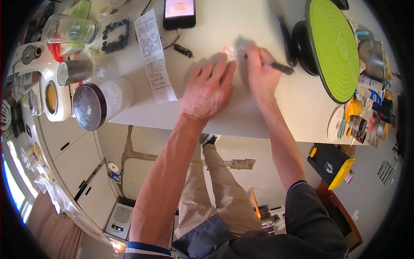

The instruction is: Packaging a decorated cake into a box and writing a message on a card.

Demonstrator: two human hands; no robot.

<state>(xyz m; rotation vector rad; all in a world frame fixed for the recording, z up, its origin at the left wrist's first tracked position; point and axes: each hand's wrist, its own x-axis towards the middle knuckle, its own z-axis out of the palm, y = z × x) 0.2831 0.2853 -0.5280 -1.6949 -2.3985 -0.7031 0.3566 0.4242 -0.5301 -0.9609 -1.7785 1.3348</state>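
A black pen [282, 67] is held in my right hand [263, 68], slanting out past the fingers to the right. My left hand [208, 87] lies flat on the white table, fingers spread, its fingertips close to a small translucent piece with pinkish marks [231, 51]. The fingers of my right hand are at the right side of that piece; what it is made of I cannot tell. A printed paper receipt [155, 58] lies left of my left hand. Beyond it, a phone [179, 13] shows a pink picture. A short black object [183, 50], perhaps a pen cap, lies below the phone.
On the right stands a tilted green cake turntable [334, 48] beside a black-handled tool [288, 45]. A dark-lidded jar [90, 106], a metal can [74, 72], a glass jar [69, 29] and a white stand mixer [55, 94] crowd the left. A bin [330, 166] stands below the table's edge.
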